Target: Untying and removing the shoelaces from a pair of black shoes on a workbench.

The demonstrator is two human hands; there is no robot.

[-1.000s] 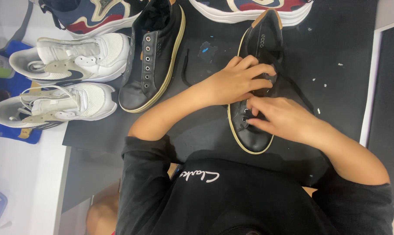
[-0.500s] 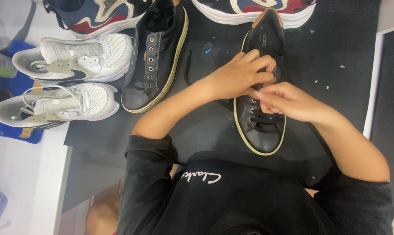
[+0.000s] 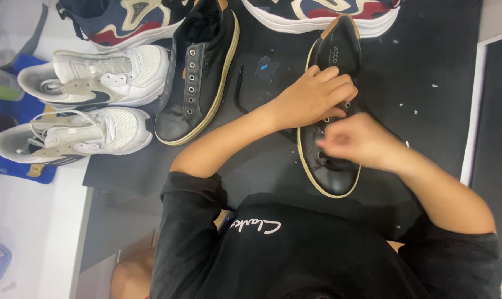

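Note:
A black leather shoe (image 3: pixel 335 52) with a tan sole edge lies on the dark mat (image 3: pixel 422 61), toe toward me. My left hand (image 3: pixel 312 97) rests on its middle, fingers curled over the eyelet rows and holding it down. My right hand (image 3: pixel 353 138) is blurred with motion just below, over the lower eyelets, its fingers pinched together on what looks like the black lace. The matching black shoe (image 3: pixel 198 77) lies unlaced to the left, with a loose black lace (image 3: pixel 237 97) on the mat between the two.
Two white sneakers (image 3: pixel 104 77) (image 3: pixel 73 135) lie at the left, partly on a blue cloth (image 3: pixel 18 166). Two navy, red and cream sneakers (image 3: pixel 123 19) (image 3: pixel 323 14) sit along the far edge. A white table surface (image 3: pixel 35 232) shows at lower left.
My right hand has shifted up along the eyelets and back down a little, blurred now. The black shoe has turned slightly under my hands. My left hand stays on its middle.

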